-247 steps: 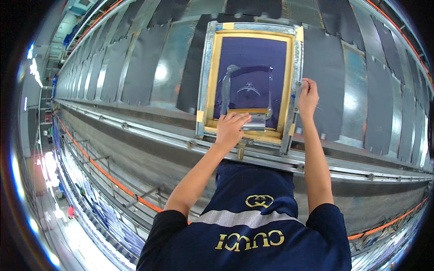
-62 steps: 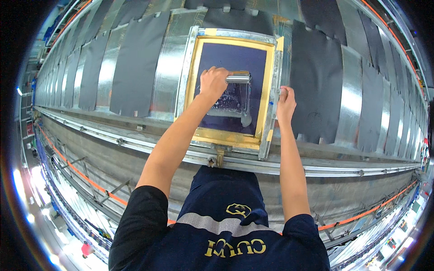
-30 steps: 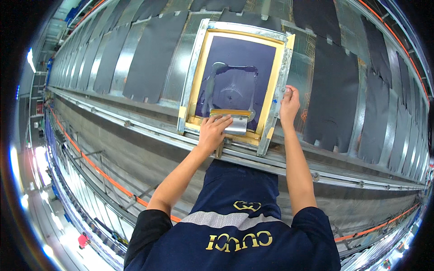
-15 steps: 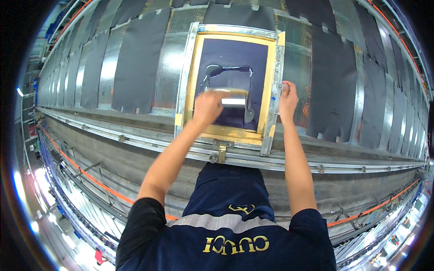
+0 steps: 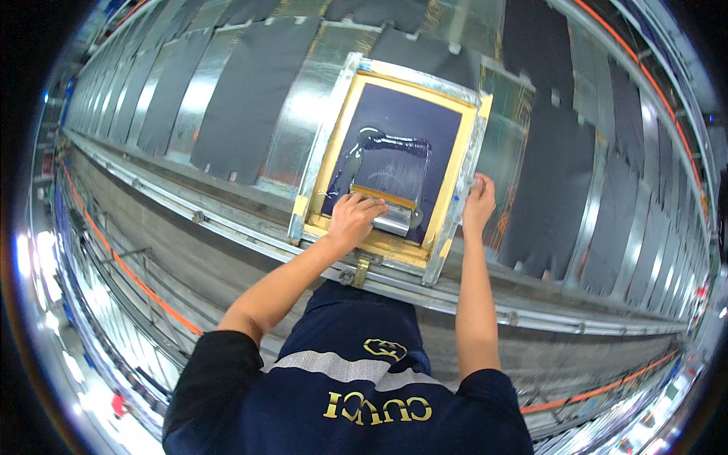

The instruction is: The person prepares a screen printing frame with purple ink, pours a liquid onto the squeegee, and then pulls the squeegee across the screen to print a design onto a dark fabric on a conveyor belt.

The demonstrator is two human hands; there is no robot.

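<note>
A screen printing frame (image 5: 315, 171), with metal bars and a yellow-taped inner border, lies over the long table. Its dark purple screen (image 5: 409, 114) carries a glossy trail of dark ink (image 5: 402, 142) across the middle and down the sides. Near the screen's front end, my left hand (image 5: 355, 221) is closed on a squeegee (image 5: 393, 220) with a shiny metal face, which sits against the mesh. Fingers bent, my right hand (image 5: 478, 203) grips the outer side of the frame's right bar.
Dark fabric panels (image 5: 250, 98) lie in rows along the table on both sides of the frame. A metal rail (image 5: 523, 318) runs along the table's near edge, with a brass-coloured bracket (image 5: 362, 271) under the frame. Orange piping (image 5: 136, 280) runs lower down.
My left hand has drawn the squeegee toward me, to the near end of the screen. My right hand keeps its place on the frame. The whole view has tilted somewhat.
</note>
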